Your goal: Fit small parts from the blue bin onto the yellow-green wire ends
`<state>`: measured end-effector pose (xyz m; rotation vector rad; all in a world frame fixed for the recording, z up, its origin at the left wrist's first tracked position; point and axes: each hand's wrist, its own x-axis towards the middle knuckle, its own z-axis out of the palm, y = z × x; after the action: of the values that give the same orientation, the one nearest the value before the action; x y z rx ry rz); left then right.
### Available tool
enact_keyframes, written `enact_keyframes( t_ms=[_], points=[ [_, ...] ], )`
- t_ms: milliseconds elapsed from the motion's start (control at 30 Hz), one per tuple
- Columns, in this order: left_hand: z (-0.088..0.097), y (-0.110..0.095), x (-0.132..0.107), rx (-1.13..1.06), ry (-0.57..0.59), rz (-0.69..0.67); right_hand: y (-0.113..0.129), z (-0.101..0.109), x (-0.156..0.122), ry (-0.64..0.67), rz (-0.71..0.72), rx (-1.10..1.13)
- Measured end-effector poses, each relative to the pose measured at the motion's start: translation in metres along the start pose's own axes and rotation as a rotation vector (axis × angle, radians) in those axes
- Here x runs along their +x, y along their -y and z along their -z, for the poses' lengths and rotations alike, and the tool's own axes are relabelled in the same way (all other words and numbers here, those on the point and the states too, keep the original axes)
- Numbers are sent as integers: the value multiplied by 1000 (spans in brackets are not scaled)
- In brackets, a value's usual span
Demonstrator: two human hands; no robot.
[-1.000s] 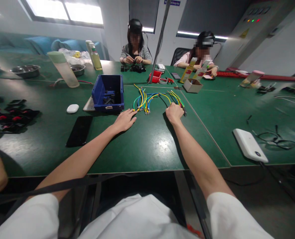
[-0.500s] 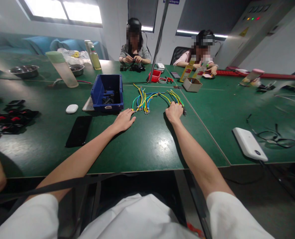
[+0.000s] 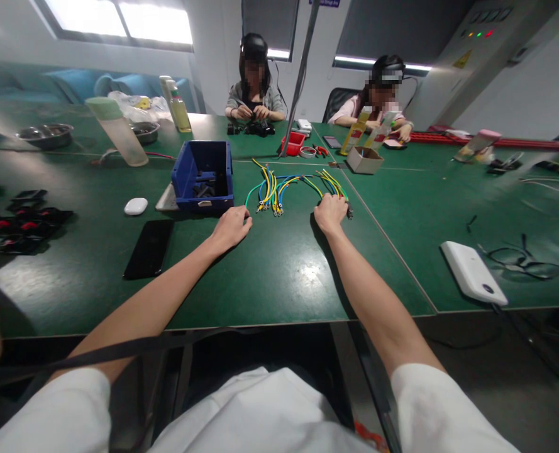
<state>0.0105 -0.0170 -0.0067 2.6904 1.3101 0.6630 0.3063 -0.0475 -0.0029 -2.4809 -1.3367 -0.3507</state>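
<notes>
Several yellow, blue and green wires with ring terminals lie in a loose bundle on the green table. My left hand is closed at the bundle's left side, its fingers curled round the end of a green wire that arcs into the bundle. On the right, my right hand rests on the other end of the wires, fingers bent down over them. Its fingertips are partly hidden. Just beyond my left hand stands a blue bin with dark small parts inside.
A black phone and a white earbud case lie left of my arm. A white power bank and glasses lie right. A cardboard box, a red tray and two co-workers are across the table.
My left hand has moved slightly left, away from the bundle, drawing the green wire's end with it. My right hand has stayed in place on the wires.
</notes>
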Motion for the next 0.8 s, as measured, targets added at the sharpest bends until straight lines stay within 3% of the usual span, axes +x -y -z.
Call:
enact_keyframes(
  t_ms=[400,800],
  points=[
    [5,-6,-3,121,49,6,1,1,0,2,-21,-21],
    [6,0,-1,7,11,47,7,7,-3,-42,-30,41]
  ],
)
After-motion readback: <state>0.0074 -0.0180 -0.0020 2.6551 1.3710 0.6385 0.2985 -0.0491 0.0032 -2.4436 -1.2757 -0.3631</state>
